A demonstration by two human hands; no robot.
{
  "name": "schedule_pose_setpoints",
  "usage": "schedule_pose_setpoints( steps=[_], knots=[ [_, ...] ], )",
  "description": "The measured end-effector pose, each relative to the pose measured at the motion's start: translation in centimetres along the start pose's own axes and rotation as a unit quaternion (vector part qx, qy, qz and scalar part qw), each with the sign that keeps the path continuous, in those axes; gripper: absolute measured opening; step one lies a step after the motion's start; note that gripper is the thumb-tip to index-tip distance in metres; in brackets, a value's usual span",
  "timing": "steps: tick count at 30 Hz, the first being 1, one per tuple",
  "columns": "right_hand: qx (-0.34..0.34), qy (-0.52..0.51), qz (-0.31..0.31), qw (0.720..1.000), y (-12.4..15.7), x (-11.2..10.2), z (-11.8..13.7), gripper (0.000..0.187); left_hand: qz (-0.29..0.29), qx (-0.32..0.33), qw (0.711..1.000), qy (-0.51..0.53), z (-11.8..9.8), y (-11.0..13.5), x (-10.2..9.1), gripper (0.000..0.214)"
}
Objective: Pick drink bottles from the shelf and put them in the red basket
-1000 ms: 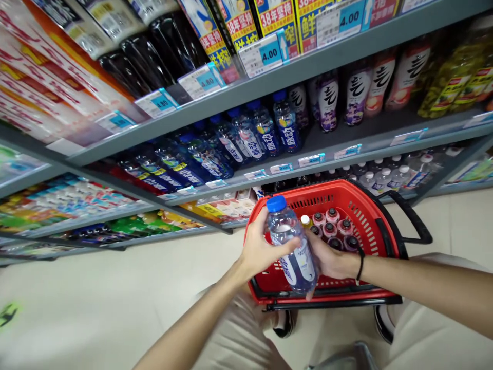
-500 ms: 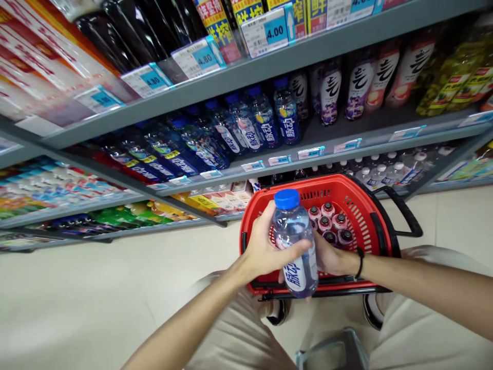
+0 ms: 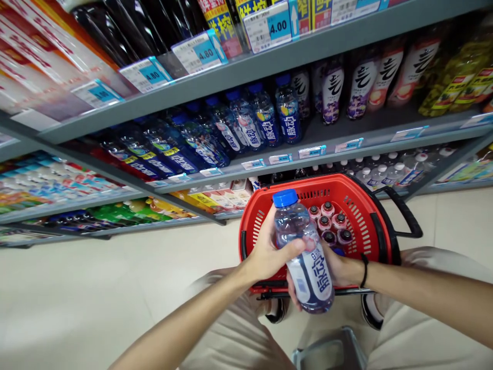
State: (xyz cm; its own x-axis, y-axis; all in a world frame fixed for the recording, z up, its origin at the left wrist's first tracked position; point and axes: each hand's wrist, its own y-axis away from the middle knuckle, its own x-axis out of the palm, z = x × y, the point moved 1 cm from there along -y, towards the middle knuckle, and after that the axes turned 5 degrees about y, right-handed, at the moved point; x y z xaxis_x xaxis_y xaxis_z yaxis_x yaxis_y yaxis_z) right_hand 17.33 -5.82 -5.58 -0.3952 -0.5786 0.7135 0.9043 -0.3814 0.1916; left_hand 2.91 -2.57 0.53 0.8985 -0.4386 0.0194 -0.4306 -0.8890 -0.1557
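A blue-capped bottle, just below and right of the frame's centre, is held between two bare hands over the near side of a red basket. The left hand closes around its left side, thumb laid across the front; the right hand, with a black wristband, supports it from behind and beneath, fingertips showing at the lower left edge. Compared with half a second earlier, the base is swung toward the right and lower in the frame, so that the bottle leans more and its printed label is turned to a new angle. The shift appears to be a turning within the grasp rather than a release: the bottle is not yet among the dark-capped bottles grouped inside the basket. A small blue patch now shows beside the right hand; what it belongs to cannot be told. Similar blue-capped bottles stand on the shelf at upper centre.
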Motion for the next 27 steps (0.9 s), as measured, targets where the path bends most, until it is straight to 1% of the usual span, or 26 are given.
schedule_pose_setpoints(
  steps=[1, 2, 3, 4, 6, 7, 8, 9, 11, 12, 14, 17, 19, 21, 22, 23, 24, 25, 27],
  knots=[
    [0.0, 0.004, -0.012, 1.0, -0.1, 0.0, 0.0, 0.079, -0.002, -0.001, 1.0, 0.003, 0.0, 0.1, 0.1, 0.064],
    [-0.008, 0.004, -0.048, 0.999, -0.2, 0.0, 0.0, 0.076, -0.008, 0.0, 1.0, -0.014, -0.1, 0.1, 0.0, 0.063],
    [-0.027, 0.002, -0.102, 0.994, -0.4, -0.2, 0.1, 0.072, -0.018, 0.005, 0.999, -0.048, -0.3, 0.1, -0.1, 0.062],
    [-0.051, 0.001, -0.166, 0.985, -0.7, -0.4, 0.2, 0.068, -0.028, 0.012, 0.995, -0.093, -0.5, 0.0, -0.2, 0.06],
    [-0.113, 0.018, -0.285, 0.952, -1.1, -1.0, 0.5, 0.059, -0.059, 0.032, 0.979, -0.193, -0.9, -0.3, -0.7, 0.059],
    [-0.141, 0.033, -0.322, 0.936, -1.3, -1.2, 0.6, 0.057, -0.078, 0.039, 0.968, -0.234, -1.0, -0.5, -0.9, 0.06],
    [-0.162, 0.047, -0.342, 0.924, -1.4, -1.4, 0.7, 0.057, -0.097, 0.042, 0.959, -0.263, -1.1, -0.6, -1.0, 0.061],
    [-0.173, 0.055, -0.346, 0.92, -1.5, -1.5, 0.8, 0.057, -0.115, 0.039, 0.952, -0.28, -1.2, -0.7, -1.1, 0.062],
    [-0.172, 0.058, -0.335, 0.925, -1.5, -1.5, 0.6, 0.06, -0.132, 0.027, 0.95, -0.281, -1.0, -0.8, -1.0, 0.063],
    [-0.166, 0.053, -0.331, 0.927, -1.4, -1.5, 0.5, 0.061, -0.125, 0.02, 0.956, -0.265, -0.8, -0.8, -0.8, 0.063],
    [-0.158, 0.049, -0.329, 0.93, -1.2, -1.4, 0.0, 0.062, -0.092, 0.009, 0.973, -0.209, -0.3, -0.7, -0.5, 0.065],
    [-0.138, 0.041, -0.319, 0.937, -0.7, -1.0, -0.2, 0.065, -0.039, -0.014, 0.997, -0.068, 0.2, -0.6, 0.0, 0.065],
    [-0.107, 0.029, -0.271, 0.956, -0.4, -0.4, 0.3, 0.069, 0.01, -0.039, 0.998, 0.047, 0.0, -0.7, 0.2, 0.067],
    [-0.066, 0.02, -0.197, 0.978, -0.1, 0.3, 1.0, 0.07, 0.066, -0.068, 0.985, 0.146, -0.5, -0.9, 0.4, 0.067],
    [-0.047, 0.019, -0.163, 0.985, 0.1, 0.7, 1.3, 0.069, 0.085, -0.082, 0.977, 0.175, -0.7, -1.0, 0.5, 0.066],
    [-0.033, 0.022, -0.138, 0.99, 0.3, 0.9, 1.5, 0.068, 0.092, -0.091, 0.974, 0.188, -0.9, -1.0, 0.6, 0.066],
    [-0.024, 0.027, -0.126, 0.991, 0.5, 1.0, 1.7, 0.066, 0.089, -0.096, 0.973, 0.189, -1.0, -0.9, 0.6, 0.065],
    [-0.021, 0.032, -0.126, 0.991, 0.5, 1.0, 1.7, 0.063, 0.081, -0.098, 0.975, 0.181, -1.1, -0.8, 0.6, 0.065],
    [-0.031, 0.043, -0.155, 0.986, 0.4, 0.6, 1.2, 0.059, 0.058, -0.089, 0.983, 0.15, -1.0, -0.5, 0.6, 0.064]
  ],
)
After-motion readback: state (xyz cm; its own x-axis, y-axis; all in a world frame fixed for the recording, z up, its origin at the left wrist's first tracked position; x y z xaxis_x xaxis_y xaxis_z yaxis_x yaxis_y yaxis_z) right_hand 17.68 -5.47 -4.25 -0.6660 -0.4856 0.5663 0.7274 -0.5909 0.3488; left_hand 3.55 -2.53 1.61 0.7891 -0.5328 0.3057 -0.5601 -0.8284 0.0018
